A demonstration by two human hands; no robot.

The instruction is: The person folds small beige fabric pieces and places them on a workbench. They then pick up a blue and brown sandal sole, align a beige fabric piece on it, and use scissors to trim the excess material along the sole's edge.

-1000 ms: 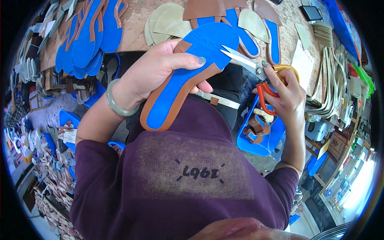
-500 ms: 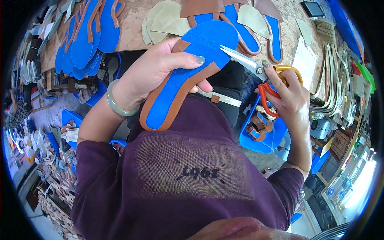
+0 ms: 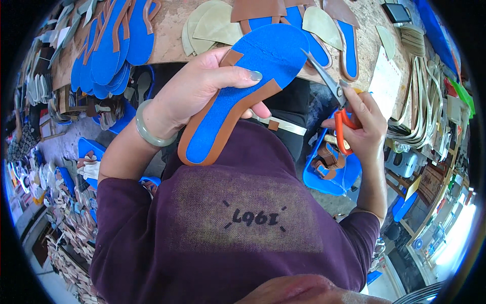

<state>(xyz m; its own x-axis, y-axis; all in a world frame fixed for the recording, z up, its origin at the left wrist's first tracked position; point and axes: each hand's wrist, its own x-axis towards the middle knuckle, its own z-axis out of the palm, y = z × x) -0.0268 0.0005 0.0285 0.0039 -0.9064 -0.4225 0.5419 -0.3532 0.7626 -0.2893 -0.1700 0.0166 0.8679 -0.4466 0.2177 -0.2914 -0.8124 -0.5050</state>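
Observation:
My left hand [image 3: 207,83] grips a blue insole [image 3: 276,50] by its waist, thumb on the blue face and fingertips beneath. Brown leather strips [image 3: 240,109] edge its heel half, with the wide forefoot pointing up and away from me. In my right hand [image 3: 367,119] are scissors [image 3: 331,83] with orange-red handles. My index finger lies along their pivot. The scissor tips point at the right edge of the forefoot; whether they touch it I cannot tell. Part of the handles is hidden by my fingers.
Blue insoles with brown edging [image 3: 109,48] overhang the workbench [image 3: 167,43] at the left. Beige leather pieces [image 3: 217,25] and more edged insoles [image 3: 348,48] lie along the back. Below my right hand stands a blue bin [image 3: 324,185] with brown pieces. Pale strips [image 3: 420,101] hang at the right.
The scissors have turned to a steeper angle, their tips shifting from over the blue face right to the forefoot's edge. The blades look closer together. My left hand and the insole barely moved.

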